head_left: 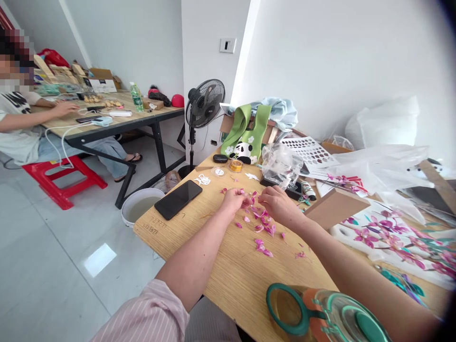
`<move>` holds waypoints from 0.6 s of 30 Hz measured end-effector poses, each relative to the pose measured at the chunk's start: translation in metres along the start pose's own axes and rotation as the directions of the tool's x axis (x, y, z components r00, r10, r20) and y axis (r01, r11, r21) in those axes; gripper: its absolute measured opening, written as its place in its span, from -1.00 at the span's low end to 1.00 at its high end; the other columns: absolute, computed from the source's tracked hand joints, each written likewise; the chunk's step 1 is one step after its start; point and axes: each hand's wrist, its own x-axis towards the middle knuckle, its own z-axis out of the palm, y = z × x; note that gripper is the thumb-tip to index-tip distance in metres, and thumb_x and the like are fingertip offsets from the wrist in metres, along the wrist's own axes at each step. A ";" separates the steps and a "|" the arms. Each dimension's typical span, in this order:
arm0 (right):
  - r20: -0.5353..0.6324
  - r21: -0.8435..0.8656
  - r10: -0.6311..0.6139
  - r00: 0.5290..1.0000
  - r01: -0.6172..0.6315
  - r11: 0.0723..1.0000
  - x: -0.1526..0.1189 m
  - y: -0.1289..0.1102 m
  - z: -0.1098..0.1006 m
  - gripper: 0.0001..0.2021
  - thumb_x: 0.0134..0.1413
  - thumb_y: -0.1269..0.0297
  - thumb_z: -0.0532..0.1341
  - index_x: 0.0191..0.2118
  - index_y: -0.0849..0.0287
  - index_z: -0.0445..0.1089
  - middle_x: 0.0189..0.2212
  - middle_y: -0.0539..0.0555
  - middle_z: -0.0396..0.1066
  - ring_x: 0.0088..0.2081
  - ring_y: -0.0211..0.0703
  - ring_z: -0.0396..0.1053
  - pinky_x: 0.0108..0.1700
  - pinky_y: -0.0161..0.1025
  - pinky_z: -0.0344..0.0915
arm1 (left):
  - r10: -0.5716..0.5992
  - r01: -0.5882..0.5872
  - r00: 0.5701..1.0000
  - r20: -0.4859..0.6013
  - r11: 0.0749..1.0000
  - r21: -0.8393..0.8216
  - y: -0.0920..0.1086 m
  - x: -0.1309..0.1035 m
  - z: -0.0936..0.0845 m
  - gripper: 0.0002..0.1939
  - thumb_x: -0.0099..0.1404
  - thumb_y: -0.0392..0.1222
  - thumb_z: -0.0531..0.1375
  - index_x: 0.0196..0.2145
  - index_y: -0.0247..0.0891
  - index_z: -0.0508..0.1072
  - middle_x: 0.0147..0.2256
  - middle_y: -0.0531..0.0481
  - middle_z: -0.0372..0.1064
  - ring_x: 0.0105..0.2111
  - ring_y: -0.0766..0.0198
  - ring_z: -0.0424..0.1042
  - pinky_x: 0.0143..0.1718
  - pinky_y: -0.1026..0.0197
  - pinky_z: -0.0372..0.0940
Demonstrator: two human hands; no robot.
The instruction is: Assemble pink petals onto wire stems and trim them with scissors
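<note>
Your left hand (235, 202) and right hand (276, 202) nearly meet; your forearms reach forward, fingers bent; your wrists angle inward.

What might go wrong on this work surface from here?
The loose petals lie scattered near both hands, so a sleeve or a draught could shift them, perhaps from the black fan if it runs. The clear bottle with the green lid is close to the right forearm and might get knocked.
</note>
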 end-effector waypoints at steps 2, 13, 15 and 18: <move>-0.012 0.000 0.038 0.999 -0.038 0.999 -0.004 0.001 -0.003 -0.79 0.07 0.45 0.10 -0.43 0.19 0.48 -0.33 0.22 0.42 -0.18 0.06 0.24 -0.07 -0.04 0.17 | 0.008 -0.008 1.000 0.001 1.000 0.011 0.000 0.000 0.000 -0.82 0.19 -0.39 0.14 -0.56 -0.31 0.28 -0.65 0.04 0.37 -0.63 0.39 0.37 -0.57 0.37 0.24; 0.122 0.548 0.403 0.907 -0.400 0.735 -0.032 0.010 -0.018 -0.69 -0.07 0.05 0.25 -0.33 0.21 0.48 -0.42 0.09 0.51 -0.41 -0.15 0.39 -0.36 -0.24 0.27 | 0.151 -0.153 0.988 0.023 0.971 0.183 -0.012 0.006 0.003 -0.94 0.14 -0.34 0.22 -0.38 -0.34 0.39 -0.53 0.02 0.42 -0.56 0.38 0.38 -0.52 0.36 0.26; 0.171 0.708 0.438 0.882 -0.419 0.568 -0.038 0.006 -0.025 -0.63 -0.19 0.01 0.33 -0.32 0.22 0.49 -0.41 0.09 0.50 -0.39 -0.16 0.36 -0.33 -0.23 0.25 | 0.201 -0.200 0.979 0.020 0.950 0.239 -0.014 0.008 0.001 -0.82 0.10 -0.33 0.26 -0.29 -0.34 0.42 -0.46 -0.01 0.45 -0.49 0.36 0.40 -0.41 0.32 0.31; 0.202 0.794 0.459 0.865 -0.419 0.440 -0.046 -0.001 -0.038 -0.58 -0.30 0.02 0.40 -0.31 0.22 0.51 -0.44 0.07 0.47 -0.42 -0.21 0.31 -0.36 -0.25 0.20 | 0.259 -0.254 0.966 0.027 0.914 0.317 -0.016 0.009 -0.001 -0.70 0.03 -0.32 0.30 -0.22 -0.33 0.44 -0.34 -0.09 0.47 -0.35 0.28 0.43 -0.20 0.21 0.33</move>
